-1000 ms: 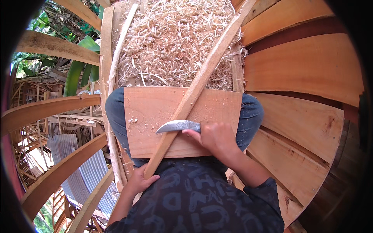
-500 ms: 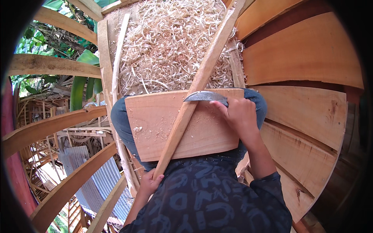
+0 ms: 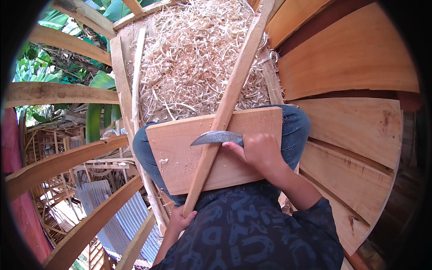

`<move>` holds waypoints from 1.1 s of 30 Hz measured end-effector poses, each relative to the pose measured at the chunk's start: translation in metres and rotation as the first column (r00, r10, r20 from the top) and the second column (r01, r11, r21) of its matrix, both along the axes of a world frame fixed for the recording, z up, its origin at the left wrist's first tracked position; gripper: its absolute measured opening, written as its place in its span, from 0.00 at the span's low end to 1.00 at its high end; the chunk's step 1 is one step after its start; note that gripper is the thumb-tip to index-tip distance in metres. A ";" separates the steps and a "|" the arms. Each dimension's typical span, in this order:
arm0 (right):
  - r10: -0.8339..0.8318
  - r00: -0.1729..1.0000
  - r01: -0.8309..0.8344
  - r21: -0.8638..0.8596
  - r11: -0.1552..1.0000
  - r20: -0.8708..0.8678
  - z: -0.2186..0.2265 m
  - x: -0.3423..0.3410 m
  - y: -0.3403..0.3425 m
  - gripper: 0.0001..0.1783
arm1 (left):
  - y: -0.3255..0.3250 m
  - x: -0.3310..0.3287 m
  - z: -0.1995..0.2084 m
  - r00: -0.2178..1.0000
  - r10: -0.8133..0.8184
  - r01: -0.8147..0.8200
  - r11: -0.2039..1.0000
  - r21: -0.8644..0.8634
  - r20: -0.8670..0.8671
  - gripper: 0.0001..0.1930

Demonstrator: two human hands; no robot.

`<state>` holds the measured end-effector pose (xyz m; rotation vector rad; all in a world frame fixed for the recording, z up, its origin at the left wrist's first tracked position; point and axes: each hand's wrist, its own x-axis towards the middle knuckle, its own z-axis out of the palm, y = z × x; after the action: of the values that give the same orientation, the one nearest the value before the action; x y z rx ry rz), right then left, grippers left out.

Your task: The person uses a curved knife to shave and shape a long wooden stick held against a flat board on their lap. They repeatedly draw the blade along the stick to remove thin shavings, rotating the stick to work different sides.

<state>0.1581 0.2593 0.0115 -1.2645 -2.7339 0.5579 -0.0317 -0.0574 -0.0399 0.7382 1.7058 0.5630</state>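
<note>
A long squared wooden strip (image 3: 234,90) runs diagonally from near my body toward the far right. Its near end is wrapped by the fingers of my left hand (image 3: 181,218). My right hand (image 3: 261,152) is closed round the handle of a curved knife (image 3: 217,137), the handle itself mostly covered by the fingers. The blade lies across the strip, its tip pointing left. Under the strip, a flat wooden board (image 3: 247,168) rests over my thighs, with small wood chips scattered on it.
Curly wood shavings (image 3: 193,63) heap on the floor ahead. Wide wooden planks (image 3: 351,135) stand along the right. To the left is a frame of wooden slats (image 3: 63,94), with corrugated metal sheets (image 3: 112,220) and green leaves (image 3: 101,81) beyond.
My right hand and the knife have come nearer along the strip, toward my body and leftward. The left hand keeps its grip on the strip's end. The whole view has shifted slightly.
</note>
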 end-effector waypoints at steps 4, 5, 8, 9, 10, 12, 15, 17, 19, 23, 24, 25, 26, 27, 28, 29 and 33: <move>0.225 0.974 -0.224 -0.031 0.974 0.013 0.000 0.008 -0.020 0.36 | -0.037 -0.008 -0.036 0.994 0.015 -0.026 0.995 0.101 0.109 0.15; 0.242 0.970 -0.242 0.013 0.970 0.038 0.002 0.009 -0.021 0.36 | -0.043 -0.010 -0.042 0.997 0.005 -0.014 0.995 0.103 0.082 0.15; 0.179 0.983 -0.176 -0.069 0.982 0.040 0.006 0.007 -0.026 0.32 | -0.049 -0.010 -0.049 0.999 -0.009 0.004 0.994 0.107 0.045 0.15; 0.158 0.985 -0.155 -0.048 0.987 0.062 0.006 0.006 -0.026 0.33 | -0.049 -0.010 -0.050 0.998 -0.005 -0.001 0.994 0.105 0.055 0.15; 0.136 0.987 -0.134 -0.027 0.991 0.084 0.006 0.007 -0.027 0.34 | -0.050 -0.010 -0.051 0.998 -0.002 -0.004 0.995 0.103 0.066 0.15; 0.020 0.999 -0.024 0.080 0.996 0.045 0.005 0.014 -0.015 0.34 | -0.050 -0.008 -0.053 0.998 0.003 -0.009 0.995 0.099 0.055 0.14; -0.354 0.935 0.337 0.255 0.906 0.021 0.005 0.049 0.050 0.33 | -0.056 -0.007 -0.057 0.998 0.027 -0.033 0.994 0.102 0.053 0.13; -0.526 0.850 0.506 0.236 0.830 0.026 0.029 0.070 0.074 0.31 | -0.050 -0.006 -0.060 0.998 0.015 -0.022 0.995 0.101 0.066 0.12; -0.445 0.895 0.446 0.118 0.887 -0.032 0.038 0.070 0.068 0.30 | -0.047 -0.007 -0.058 0.999 -0.005 0.002 0.998 0.058 0.046 0.11; 0.001 0.993 -0.005 -0.028 1.000 -0.116 0.026 0.037 0.004 0.30 | -0.050 -0.006 -0.067 0.996 0.033 -0.037 0.998 0.053 0.079 0.10; 0.183 0.983 -0.183 -0.070 0.981 -0.010 0.023 0.027 -0.015 0.30 | -0.045 -0.005 -0.064 0.996 0.017 -0.023 0.997 0.073 0.084 0.10; 0.200 0.980 -0.200 -0.040 0.979 -0.002 0.016 0.022 -0.018 0.30 | -0.041 -0.004 -0.057 0.997 0.021 -0.028 0.995 0.091 0.077 0.11; 0.219 0.976 -0.219 -0.011 0.976 0.006 0.011 0.016 -0.020 0.30 | -0.034 -0.004 -0.051 0.997 0.028 -0.035 0.994 0.108 0.070 0.12; 0.213 0.977 -0.214 0.034 0.976 0.029 0.010 0.014 -0.013 0.30 | -0.025 -0.007 -0.044 0.997 -0.053 0.050 0.997 0.057 0.054 0.13; 0.217 0.975 -0.220 0.077 0.973 0.043 0.010 0.015 -0.003 0.31 | -0.017 -0.012 -0.038 0.992 -0.123 0.123 0.992 -0.003 0.043 0.14; 0.186 0.982 -0.189 0.099 0.977 0.044 0.009 0.015 -0.002 0.29 | -0.006 -0.012 -0.031 0.990 -0.127 0.127 0.992 -0.003 0.057 0.15; 0.114 0.993 -0.115 0.139 0.984 0.013 0.002 0.027 0.003 0.27 | 0.010 -0.011 -0.026 0.988 -0.106 0.107 0.994 0.000 0.111 0.19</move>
<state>0.1852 0.2619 0.0140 -1.0845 -2.8073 0.3639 -0.0430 -0.0474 -0.0661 0.7752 1.5551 0.5156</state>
